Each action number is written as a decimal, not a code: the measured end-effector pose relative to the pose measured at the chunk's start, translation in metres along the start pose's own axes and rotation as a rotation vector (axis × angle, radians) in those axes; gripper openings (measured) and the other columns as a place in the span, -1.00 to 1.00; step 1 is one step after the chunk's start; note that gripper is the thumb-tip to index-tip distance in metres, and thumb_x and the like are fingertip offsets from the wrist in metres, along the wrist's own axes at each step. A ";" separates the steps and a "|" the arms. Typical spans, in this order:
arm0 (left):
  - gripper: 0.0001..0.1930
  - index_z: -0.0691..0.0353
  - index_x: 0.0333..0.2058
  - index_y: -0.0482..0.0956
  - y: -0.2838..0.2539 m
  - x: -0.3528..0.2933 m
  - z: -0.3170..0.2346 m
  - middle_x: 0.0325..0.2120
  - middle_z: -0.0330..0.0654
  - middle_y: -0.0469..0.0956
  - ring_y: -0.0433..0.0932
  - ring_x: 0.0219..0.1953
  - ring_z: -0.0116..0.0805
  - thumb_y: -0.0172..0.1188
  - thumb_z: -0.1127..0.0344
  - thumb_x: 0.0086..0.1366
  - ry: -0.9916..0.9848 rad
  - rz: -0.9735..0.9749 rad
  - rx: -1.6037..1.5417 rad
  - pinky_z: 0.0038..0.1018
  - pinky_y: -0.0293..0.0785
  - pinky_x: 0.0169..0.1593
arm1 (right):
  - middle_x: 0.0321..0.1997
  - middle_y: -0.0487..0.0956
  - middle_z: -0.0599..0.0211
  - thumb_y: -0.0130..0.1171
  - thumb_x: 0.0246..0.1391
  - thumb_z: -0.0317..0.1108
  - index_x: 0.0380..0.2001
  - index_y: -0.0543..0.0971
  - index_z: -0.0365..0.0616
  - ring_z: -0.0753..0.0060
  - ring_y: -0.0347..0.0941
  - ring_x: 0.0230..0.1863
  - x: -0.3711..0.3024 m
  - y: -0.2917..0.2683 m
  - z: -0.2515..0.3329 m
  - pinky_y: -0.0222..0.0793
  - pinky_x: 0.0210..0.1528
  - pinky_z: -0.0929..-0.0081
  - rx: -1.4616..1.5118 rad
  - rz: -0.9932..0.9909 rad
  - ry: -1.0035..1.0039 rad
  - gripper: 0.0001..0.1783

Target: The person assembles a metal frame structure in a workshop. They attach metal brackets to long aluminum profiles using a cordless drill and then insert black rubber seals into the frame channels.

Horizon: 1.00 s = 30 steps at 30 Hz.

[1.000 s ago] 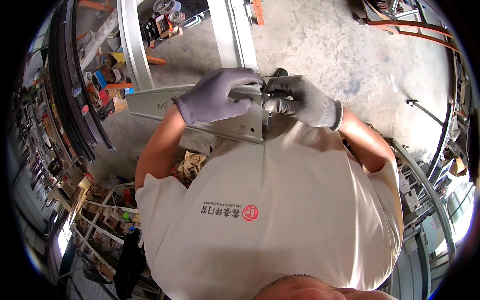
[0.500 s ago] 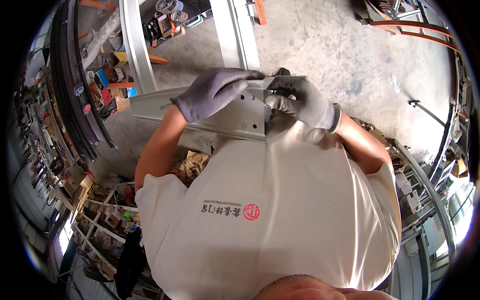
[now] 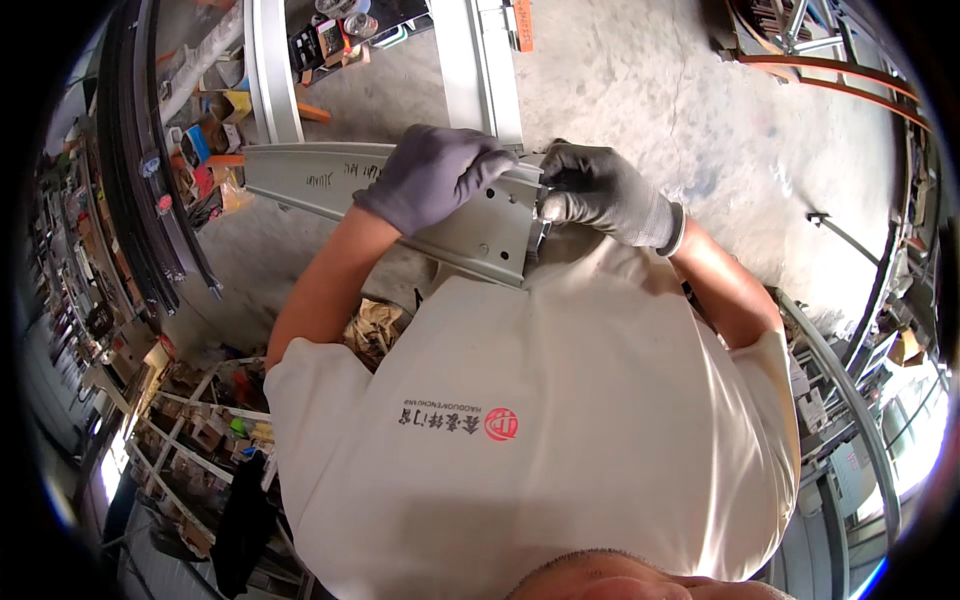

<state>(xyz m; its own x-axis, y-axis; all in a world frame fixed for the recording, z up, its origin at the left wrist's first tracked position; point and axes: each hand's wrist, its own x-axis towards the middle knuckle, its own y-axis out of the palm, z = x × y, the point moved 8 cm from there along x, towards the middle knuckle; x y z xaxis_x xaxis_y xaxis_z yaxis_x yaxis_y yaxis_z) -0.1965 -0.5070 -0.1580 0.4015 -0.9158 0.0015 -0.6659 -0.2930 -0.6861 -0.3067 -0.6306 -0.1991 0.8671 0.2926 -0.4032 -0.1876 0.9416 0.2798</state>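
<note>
A long pale grey metal profile (image 3: 330, 185) lies slantwise across my front, its far end to the left and its near end by my chest. Round holes and some dark handwriting show on its face. My left hand (image 3: 440, 180), in a purple-grey work glove, is closed over the profile's upper edge near the holed end. At that cut end, my right hand (image 3: 605, 195) in a grey glove is bent with thumb and fingers pinched together. Something small and dark shows at the profile's end, but what the right fingers hold is hidden.
Two pale metal bars (image 3: 270, 80) (image 3: 470, 70) stretch away beyond the profile. Dark long strips (image 3: 140, 150) stand at the left, beside boxes and clutter. A rack with cartons (image 3: 200, 430) is at lower left. An orange-edged frame (image 3: 830, 60) stands far right on concrete floor (image 3: 650, 70).
The profile has tilted: its left end has swung away from me and its handwriting shows more clearly. Both hands stay at the holed end, with the right fingers drawn in closer.
</note>
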 end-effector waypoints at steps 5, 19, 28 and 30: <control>-0.72 0.24 -0.32 0.72 0.005 -0.002 0.005 -0.52 -0.03 0.66 0.65 -0.49 -0.02 0.22 0.14 0.41 -0.007 -0.020 0.002 -0.25 0.56 -0.37 | -0.37 0.59 0.49 0.53 0.05 -0.10 -0.20 0.59 -0.23 0.71 0.46 -0.33 0.003 0.003 -0.007 0.46 -0.26 0.65 0.171 -0.034 0.002 -0.54; -0.72 0.24 -0.29 0.72 0.004 -0.002 0.007 -0.48 -0.02 0.66 0.66 -0.46 -0.02 0.22 0.13 0.41 -0.032 -0.002 0.026 -0.25 0.55 -0.35 | -0.21 0.62 0.51 0.45 0.17 -0.25 -0.10 0.63 -0.23 0.70 0.48 -0.16 0.000 -0.012 -0.010 0.46 -0.02 0.64 0.119 -0.057 0.062 -0.65; -0.71 0.23 -0.32 0.71 0.001 0.000 0.006 -0.50 -0.03 0.65 0.64 -0.46 0.01 0.19 0.12 0.42 -0.044 -0.001 -0.020 -0.21 0.55 -0.34 | -0.21 0.62 0.51 0.44 0.17 -0.30 -0.08 0.59 -0.24 0.73 0.48 -0.17 0.005 -0.005 -0.016 0.46 -0.04 0.64 0.181 -0.128 0.034 -0.66; -0.71 0.22 -0.33 0.70 0.001 0.000 0.008 -0.51 -0.03 0.64 0.64 -0.46 0.01 0.19 0.12 0.41 -0.029 -0.024 -0.006 -0.20 0.54 -0.34 | -0.21 0.62 0.51 0.42 0.18 -0.33 -0.09 0.59 -0.24 0.73 0.48 -0.16 0.007 -0.004 -0.016 0.46 -0.04 0.64 0.200 -0.115 0.054 -0.69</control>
<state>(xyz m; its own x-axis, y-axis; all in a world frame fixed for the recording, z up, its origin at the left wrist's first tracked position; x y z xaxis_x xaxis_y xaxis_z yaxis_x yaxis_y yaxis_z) -0.1926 -0.5048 -0.1641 0.4356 -0.9001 -0.0036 -0.6596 -0.3165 -0.6817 -0.3072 -0.6293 -0.2165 0.8506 0.1984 -0.4869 0.0111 0.9191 0.3939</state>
